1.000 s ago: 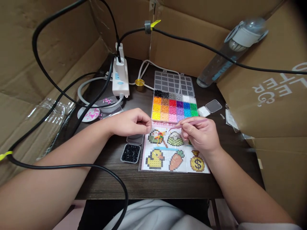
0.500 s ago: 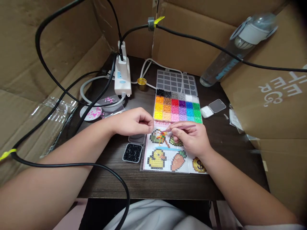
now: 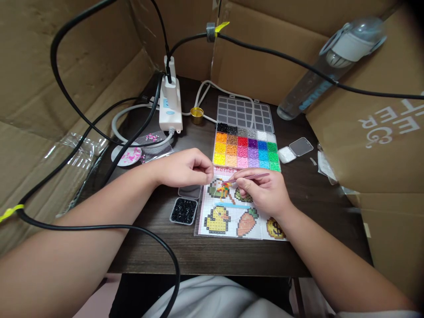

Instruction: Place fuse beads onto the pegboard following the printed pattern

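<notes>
Tweezers (image 3: 253, 176) are pinched in my right hand (image 3: 266, 190), their tips pointing left over a small cluster of colourful beads (image 3: 225, 187). That cluster lies on the upper-left picture of a pattern sheet (image 3: 233, 214) showing a duck, a carrot and other designs. My left hand (image 3: 188, 168) hovers or rests at the sheet's upper left edge, fingers curled together; what they hold, if anything, is hidden. Just below it sits a small clear box of black beads (image 3: 183, 211). Beyond both hands, a sorting case (image 3: 247, 150) of many bead colours stands with its lid folded back.
A power strip (image 3: 170, 108), a gold tin (image 3: 196, 115) and a white dish of pink beads (image 3: 127, 156) are at the back left. To the right are a small box of white beads (image 3: 286, 154) and a bottle (image 3: 318, 75). Black cables (image 3: 155, 234) cross the view.
The whole view has shifted very slightly to the right. Both hands and the tweezers keep nearly the same place over the sheet.
</notes>
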Motion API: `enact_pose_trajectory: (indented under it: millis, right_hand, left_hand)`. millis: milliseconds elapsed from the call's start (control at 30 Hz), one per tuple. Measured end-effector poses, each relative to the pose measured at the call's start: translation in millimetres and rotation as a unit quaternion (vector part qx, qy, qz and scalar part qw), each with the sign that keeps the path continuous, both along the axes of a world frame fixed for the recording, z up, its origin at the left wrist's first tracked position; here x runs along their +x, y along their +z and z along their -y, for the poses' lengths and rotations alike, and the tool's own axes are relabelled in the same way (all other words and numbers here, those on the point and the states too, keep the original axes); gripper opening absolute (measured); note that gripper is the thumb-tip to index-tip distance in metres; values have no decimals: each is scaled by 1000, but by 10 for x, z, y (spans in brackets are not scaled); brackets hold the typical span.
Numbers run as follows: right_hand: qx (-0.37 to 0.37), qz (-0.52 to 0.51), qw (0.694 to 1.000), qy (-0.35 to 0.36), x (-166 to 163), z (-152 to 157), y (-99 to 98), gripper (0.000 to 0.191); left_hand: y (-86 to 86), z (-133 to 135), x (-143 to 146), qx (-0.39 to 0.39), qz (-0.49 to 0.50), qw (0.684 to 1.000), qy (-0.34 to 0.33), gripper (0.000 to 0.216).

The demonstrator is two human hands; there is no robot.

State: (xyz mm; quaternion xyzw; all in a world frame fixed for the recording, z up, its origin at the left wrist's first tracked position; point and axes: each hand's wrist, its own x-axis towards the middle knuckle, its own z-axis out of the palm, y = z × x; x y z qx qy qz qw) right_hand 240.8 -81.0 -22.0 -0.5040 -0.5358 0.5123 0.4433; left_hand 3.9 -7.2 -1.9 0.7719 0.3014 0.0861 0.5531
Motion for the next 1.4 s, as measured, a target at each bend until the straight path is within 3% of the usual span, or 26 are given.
enact_pose_trajectory:
  millis: [1400]
  right_hand:
    - [3, 10, 1000, 11, 26, 2, -32, 19]
  left_hand:
    - [2, 1, 9, 6, 2, 1000, 1, 19]
